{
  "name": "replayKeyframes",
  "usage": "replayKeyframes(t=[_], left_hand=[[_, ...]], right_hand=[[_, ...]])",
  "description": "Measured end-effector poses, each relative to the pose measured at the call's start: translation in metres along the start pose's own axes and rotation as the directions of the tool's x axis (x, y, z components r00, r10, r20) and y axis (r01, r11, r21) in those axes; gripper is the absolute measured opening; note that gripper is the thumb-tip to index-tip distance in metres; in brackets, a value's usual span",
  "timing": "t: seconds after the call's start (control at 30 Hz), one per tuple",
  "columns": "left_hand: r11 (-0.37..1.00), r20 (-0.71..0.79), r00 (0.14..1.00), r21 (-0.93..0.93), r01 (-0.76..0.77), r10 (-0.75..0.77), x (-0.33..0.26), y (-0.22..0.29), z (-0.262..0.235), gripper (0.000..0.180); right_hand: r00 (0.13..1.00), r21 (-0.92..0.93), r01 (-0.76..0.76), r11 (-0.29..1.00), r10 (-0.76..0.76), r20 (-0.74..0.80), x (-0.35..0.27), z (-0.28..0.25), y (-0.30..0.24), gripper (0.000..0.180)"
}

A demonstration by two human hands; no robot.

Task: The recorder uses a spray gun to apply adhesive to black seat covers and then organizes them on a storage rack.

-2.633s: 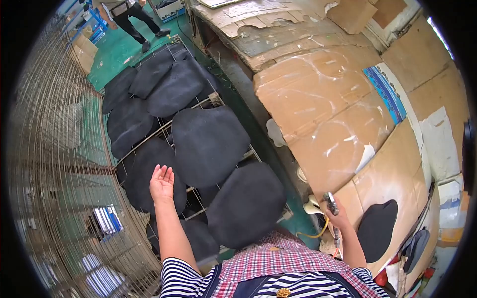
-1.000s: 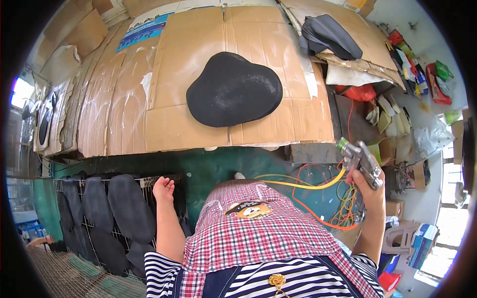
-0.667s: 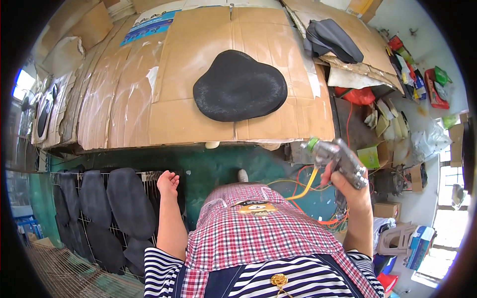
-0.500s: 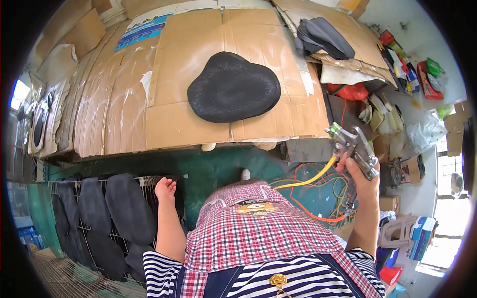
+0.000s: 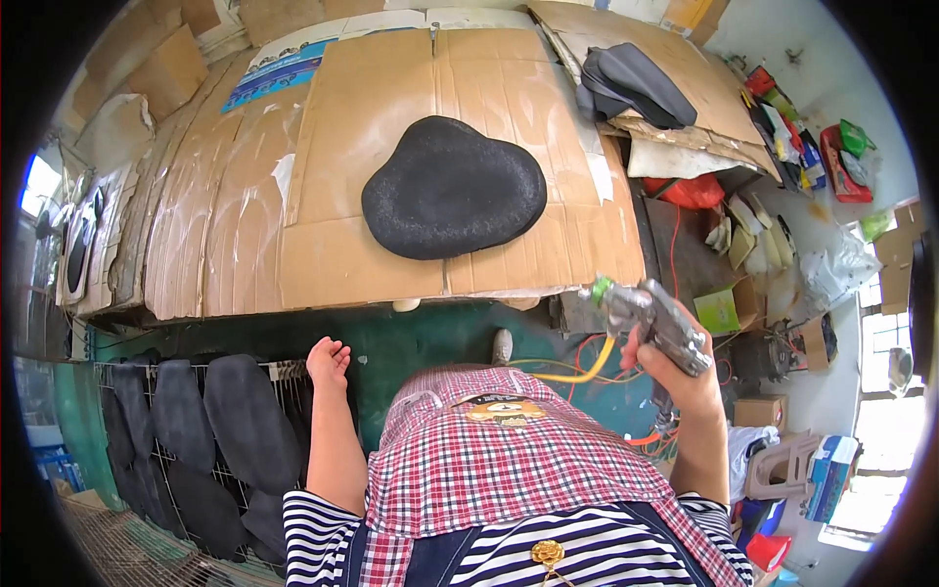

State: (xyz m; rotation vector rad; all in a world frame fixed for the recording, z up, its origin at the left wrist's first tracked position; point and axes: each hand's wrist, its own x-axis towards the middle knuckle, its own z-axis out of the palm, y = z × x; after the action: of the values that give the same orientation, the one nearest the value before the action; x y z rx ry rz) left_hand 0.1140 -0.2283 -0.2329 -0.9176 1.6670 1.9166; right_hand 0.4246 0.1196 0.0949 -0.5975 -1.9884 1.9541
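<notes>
fingers of the right hand point(image 5: 675, 367) are wrapped tight round the grip of a spray gun point(image 5: 646, 318), nozzle toward the desk edge; whether one finger rests on the trigger cannot be told. a yellow hose point(image 5: 577, 372) runs from the gun down across the body. the left hand point(image 5: 328, 360) holds nothing, fingers loosely curled and a little apart, hanging just above the wire rack point(image 5: 284, 377) at the person's left.

black pad point(image 5: 453, 186) lies flat on the cardboard-covered desk point(image 5: 245, 225), near the middle, well apart from both hands. a second stack of dark pads point(image 5: 631, 83) sits at the far right corner of the desk. more black pads point(image 5: 240, 421) stand on edge in the rack, close under the left hand.

risks, as judged from this position:
- the gun is off to the right of the pad and below desk height; a pull on the trigger here would likely send spray onto the cardboard front edge or the floor clutter instead of the pad.
- the hose drapes close to the apron; it could snag on the body or the desk corner as the arm swings in and jerk the aim.
- the left hand is near the racked pads; a bump could tip one out of its slot.
- the cardboard already looks streaked pale with overspray; the pad may stick if wet.
</notes>
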Motion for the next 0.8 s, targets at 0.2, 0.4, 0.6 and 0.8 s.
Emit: replayKeyframes(t=[0.2,0.4,0.6,0.8], left_hand=[[0.998,-0.054,0.998,-0.052,-0.020,0.017,-0.011,-0.001,0.015,0.025],[0.998,-0.068,0.997,-0.061,-0.032,0.028,-0.007,-0.002,0.044,0.023],[0.995,-0.036,0.995,-0.011,-0.099,0.098,-0.013,0.017,0.093,0.026],[0.979,0.080,0.983,0.112,-0.171,0.163,-0.011,0.029,0.147,0.030]], right_hand=[[0.978,-0.111,0.022,0.994,-0.044,-0.204,0.038,-0.034,0.002,0.050],[0.998,-0.067,0.050,0.997,-0.052,-0.030,0.051,-0.077,-0.006,0.054],[0.961,-0.244,-0.050,0.969,0.113,0.253,0.054,-0.105,-0.004,0.063],[1.000,-0.114,-0.011,0.993,0.009,-0.015,0.058,-0.126,-0.004,0.057]])
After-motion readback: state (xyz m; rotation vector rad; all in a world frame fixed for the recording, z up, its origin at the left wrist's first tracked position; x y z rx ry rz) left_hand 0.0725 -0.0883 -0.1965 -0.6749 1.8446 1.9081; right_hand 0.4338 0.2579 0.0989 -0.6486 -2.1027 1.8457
